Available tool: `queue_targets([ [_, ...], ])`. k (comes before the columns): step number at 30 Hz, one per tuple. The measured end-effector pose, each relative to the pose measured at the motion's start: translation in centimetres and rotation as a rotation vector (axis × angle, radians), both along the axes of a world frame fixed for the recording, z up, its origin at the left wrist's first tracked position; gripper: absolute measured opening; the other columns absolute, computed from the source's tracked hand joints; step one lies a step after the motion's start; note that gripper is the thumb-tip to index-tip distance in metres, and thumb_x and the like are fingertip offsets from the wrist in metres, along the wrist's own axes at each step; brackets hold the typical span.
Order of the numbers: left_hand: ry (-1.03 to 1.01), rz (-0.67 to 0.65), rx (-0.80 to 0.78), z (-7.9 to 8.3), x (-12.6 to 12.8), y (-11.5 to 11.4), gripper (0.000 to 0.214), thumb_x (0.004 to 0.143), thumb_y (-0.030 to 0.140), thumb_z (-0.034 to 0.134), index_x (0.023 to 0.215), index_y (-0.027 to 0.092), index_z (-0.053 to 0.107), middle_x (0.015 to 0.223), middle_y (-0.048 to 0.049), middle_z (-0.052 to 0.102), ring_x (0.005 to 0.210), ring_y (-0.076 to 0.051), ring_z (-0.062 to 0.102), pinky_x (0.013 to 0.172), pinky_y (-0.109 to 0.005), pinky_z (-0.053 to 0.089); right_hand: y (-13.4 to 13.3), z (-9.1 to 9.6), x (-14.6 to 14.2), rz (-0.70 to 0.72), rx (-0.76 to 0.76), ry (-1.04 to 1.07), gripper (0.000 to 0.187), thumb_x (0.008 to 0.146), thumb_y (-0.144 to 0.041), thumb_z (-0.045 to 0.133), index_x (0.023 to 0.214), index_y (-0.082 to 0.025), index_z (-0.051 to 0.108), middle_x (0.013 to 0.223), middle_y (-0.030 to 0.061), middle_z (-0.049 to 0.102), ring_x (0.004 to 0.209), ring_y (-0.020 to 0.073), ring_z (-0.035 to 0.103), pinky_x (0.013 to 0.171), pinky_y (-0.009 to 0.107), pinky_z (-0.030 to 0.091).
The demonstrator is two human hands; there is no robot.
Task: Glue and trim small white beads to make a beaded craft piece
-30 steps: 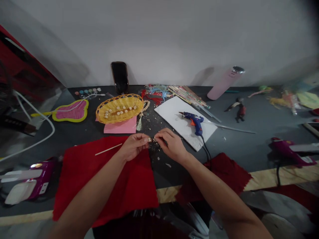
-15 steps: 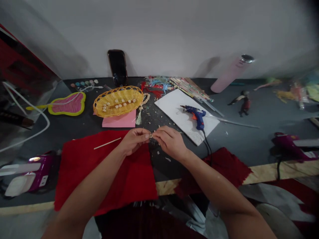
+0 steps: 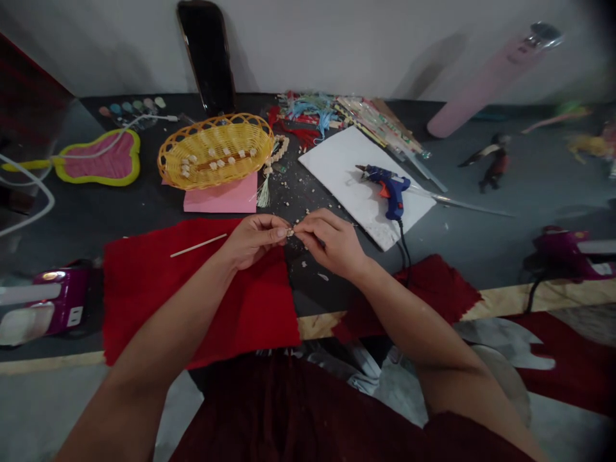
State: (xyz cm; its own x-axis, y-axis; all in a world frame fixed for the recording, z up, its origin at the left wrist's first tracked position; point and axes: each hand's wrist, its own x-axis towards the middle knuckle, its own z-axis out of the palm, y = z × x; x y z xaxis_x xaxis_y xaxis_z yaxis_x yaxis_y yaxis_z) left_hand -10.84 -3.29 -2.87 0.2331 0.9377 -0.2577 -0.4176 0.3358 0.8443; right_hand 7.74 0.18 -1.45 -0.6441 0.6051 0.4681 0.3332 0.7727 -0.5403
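Note:
Between the fingertips of both hands sits a small pale piece [image 3: 290, 232], bead-like, its exact kind too small to make out. My left hand [image 3: 257, 240] pinches it from the left, thumb on top, above the edge of a red cloth [image 3: 226, 308]. From the other side, the thumb and fingers of my right hand [image 3: 334, 245] close on it, over the dark tabletop. On the cloth lies a thin pale stick [image 3: 198, 245]. Beyond my hands, a yellow wicker basket [image 3: 226, 138] contains several small whitish pieces, and a beaded string with a tassel [image 3: 264, 192] lies beside it.
A blue glue gun [image 3: 391, 189] rests on a white board [image 3: 337, 154]. Behind are tassels [image 3: 312, 119], packaged sticks [image 3: 385, 125], a phone [image 3: 206, 58] against the wall and a pink bottle [image 3: 491, 83]. Purple devices [image 3: 62, 295] stand at both sides; crumbs litter the middle.
The camera view has tipped downward, so the table things appear higher in the picture. Both hands keep their pinch on the small piece, with only slight finger movement.

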Motion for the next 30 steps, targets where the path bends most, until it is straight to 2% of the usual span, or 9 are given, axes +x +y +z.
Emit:
queue_targets([
  [15,0.013,-0.021,0.038,-0.4,-0.1,-0.1,0.014,0.065,0.023,0.073,0.067,0.011,0.066,0.071,-0.0015,0.061,0.06,-0.007,0.051,0.059,-0.02,0.039,0.1,-0.3,0.0,0.014,0.017,0.008,0.012,0.089,-0.022,0.047,0.093,-0.021,0.059,0.091,0.0049,0.06,0.086,0.0151,0.057,0.078,0.03,0.049],
  [19,-0.003,-0.005,0.028,-0.3,-0.1,-0.1,0.014,0.065,0.023,0.073,0.066,0.012,0.066,0.068,-0.0011,0.06,0.059,-0.007,0.051,0.059,-0.02,0.039,0.1,-0.3,0.1,0.018,-0.037,0.061,0.016,0.087,-0.025,0.051,0.101,-0.022,0.058,0.095,0.0055,0.06,0.088,0.0153,0.058,0.078,0.03,0.051],
  [23,-0.006,-0.016,0.047,-0.3,-0.1,-0.1,0.014,0.067,0.023,0.072,0.064,0.012,0.064,0.063,0.0001,0.058,0.059,-0.007,0.05,0.059,-0.02,0.039,0.2,-0.7,0.0,0.054,-0.02,0.069,0.026,0.085,-0.03,0.056,0.11,-0.023,0.057,0.098,0.006,0.061,0.09,0.016,0.058,0.078,0.03,0.052],
  [30,0.038,-0.022,0.055,-0.4,-0.1,-0.1,0.016,0.067,0.025,0.073,0.063,0.012,0.063,0.062,0.0004,0.057,0.059,-0.008,0.05,0.059,-0.021,0.039,0.1,-1.6,-0.3,0.029,-0.015,0.066,0.024,0.087,-0.029,0.054,0.109,-0.026,0.062,0.093,0.0036,0.064,0.087,0.0143,0.059,0.079,0.03,0.051],
])
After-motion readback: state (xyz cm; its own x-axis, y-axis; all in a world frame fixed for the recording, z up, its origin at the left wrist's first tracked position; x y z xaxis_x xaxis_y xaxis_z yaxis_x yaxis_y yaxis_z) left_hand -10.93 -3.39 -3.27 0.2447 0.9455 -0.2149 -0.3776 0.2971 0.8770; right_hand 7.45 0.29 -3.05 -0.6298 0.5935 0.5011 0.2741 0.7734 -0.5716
